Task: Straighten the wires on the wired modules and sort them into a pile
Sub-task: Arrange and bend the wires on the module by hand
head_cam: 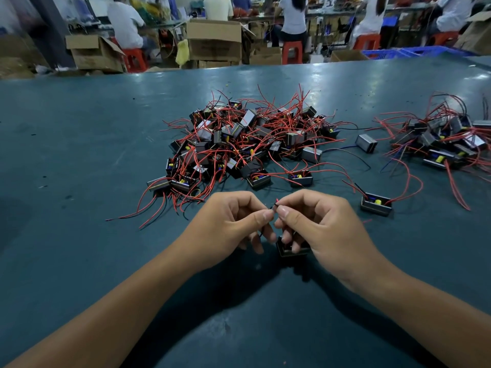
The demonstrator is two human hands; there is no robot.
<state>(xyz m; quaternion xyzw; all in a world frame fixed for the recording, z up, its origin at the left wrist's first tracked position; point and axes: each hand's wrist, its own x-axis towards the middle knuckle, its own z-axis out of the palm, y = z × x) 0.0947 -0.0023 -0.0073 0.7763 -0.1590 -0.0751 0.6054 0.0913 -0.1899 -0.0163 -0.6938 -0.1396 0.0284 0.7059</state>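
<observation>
A small black boxed module [288, 250] hangs just above the table, partly hidden under my right hand [321, 224]. Its red and black wire ends [275, 204] stick up between my two thumbs. My left hand [231, 224] pinches the wires at thumb and forefinger, and my right hand pinches them right beside it while its lower fingers curl around the module. A big tangled heap of modules with red wires [244, 142] lies beyond my hands at the table's middle. A second heap [449, 139] lies at the right edge.
Loose single modules rest near my hands: one at the right [376, 205], two ahead [300, 179] [259, 180], and a grey one [366, 143] between the heaps. The teal table [79, 155] reaches far left. Cardboard boxes, red stools and seated people are beyond it.
</observation>
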